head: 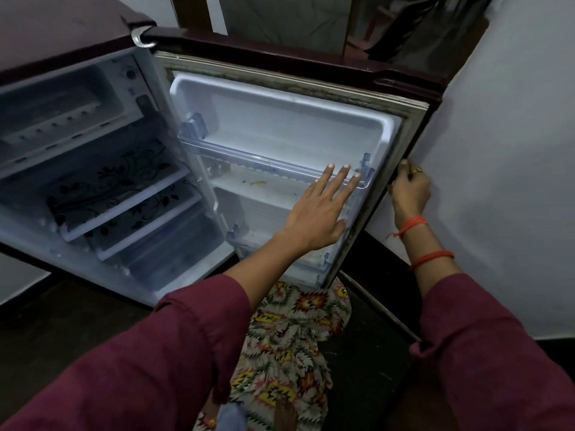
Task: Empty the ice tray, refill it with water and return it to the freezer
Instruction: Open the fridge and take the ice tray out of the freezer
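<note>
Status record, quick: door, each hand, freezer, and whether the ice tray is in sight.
door: swung wide open
left hand: fingers straight, spread before the door's inner side by the door shelf; contact unclear
right hand: grips the door's outer edge
freezer: top of the cabinet, inside dim
ice tray: not seen; neither hand holds it
</note>
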Action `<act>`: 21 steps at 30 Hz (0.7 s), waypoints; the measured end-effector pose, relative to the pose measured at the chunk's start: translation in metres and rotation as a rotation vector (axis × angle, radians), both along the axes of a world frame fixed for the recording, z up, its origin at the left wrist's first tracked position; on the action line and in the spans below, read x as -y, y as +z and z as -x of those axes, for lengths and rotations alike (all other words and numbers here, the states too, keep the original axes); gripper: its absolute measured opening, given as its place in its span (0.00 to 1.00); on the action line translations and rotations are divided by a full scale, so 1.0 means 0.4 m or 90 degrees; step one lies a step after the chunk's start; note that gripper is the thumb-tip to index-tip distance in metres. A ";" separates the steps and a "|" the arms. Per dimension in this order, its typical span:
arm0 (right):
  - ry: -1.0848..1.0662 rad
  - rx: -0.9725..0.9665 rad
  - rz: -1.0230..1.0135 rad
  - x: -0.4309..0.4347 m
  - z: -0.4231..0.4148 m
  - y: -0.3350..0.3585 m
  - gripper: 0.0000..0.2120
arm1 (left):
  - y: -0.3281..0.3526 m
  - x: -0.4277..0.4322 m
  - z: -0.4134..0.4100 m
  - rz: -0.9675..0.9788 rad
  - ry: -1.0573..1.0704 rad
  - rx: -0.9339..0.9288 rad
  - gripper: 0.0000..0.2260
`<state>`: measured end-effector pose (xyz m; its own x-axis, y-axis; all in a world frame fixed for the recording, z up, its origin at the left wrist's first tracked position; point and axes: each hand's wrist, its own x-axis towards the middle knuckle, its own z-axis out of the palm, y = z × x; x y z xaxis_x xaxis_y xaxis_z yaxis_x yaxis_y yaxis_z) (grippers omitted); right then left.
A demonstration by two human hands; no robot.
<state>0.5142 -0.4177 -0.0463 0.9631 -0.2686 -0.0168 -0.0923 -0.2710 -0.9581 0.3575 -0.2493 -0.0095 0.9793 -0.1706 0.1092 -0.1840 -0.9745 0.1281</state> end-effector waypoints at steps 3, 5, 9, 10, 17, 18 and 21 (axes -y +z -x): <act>0.019 -0.010 0.001 -0.007 -0.011 0.007 0.35 | 0.004 -0.002 -0.016 -0.001 -0.005 -0.008 0.40; 0.034 -0.012 0.012 -0.013 -0.015 0.017 0.36 | 0.007 -0.004 -0.027 0.004 -0.010 -0.013 0.40; 0.055 -0.032 0.019 -0.022 -0.015 0.022 0.32 | 0.014 -0.007 -0.046 0.007 -0.017 -0.021 0.39; 0.055 -0.036 0.015 -0.025 -0.010 0.024 0.32 | 0.017 -0.007 -0.049 0.011 -0.018 -0.022 0.39; 0.029 -0.053 -0.086 -0.052 0.053 0.011 0.31 | 0.000 -0.059 -0.019 0.079 0.026 0.016 0.38; 0.029 -0.056 -0.111 -0.064 0.074 0.014 0.29 | -0.009 -0.074 -0.008 0.096 0.039 0.027 0.38; 0.030 -0.060 -0.165 -0.093 0.133 -0.005 0.27 | -0.037 -0.126 0.035 0.132 0.077 0.050 0.39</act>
<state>0.4612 -0.3805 -0.0485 0.9653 -0.1986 -0.1693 -0.1775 -0.0238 -0.9838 0.3437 -0.1990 -0.0244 0.9784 -0.0187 0.2061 -0.0850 -0.9443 0.3180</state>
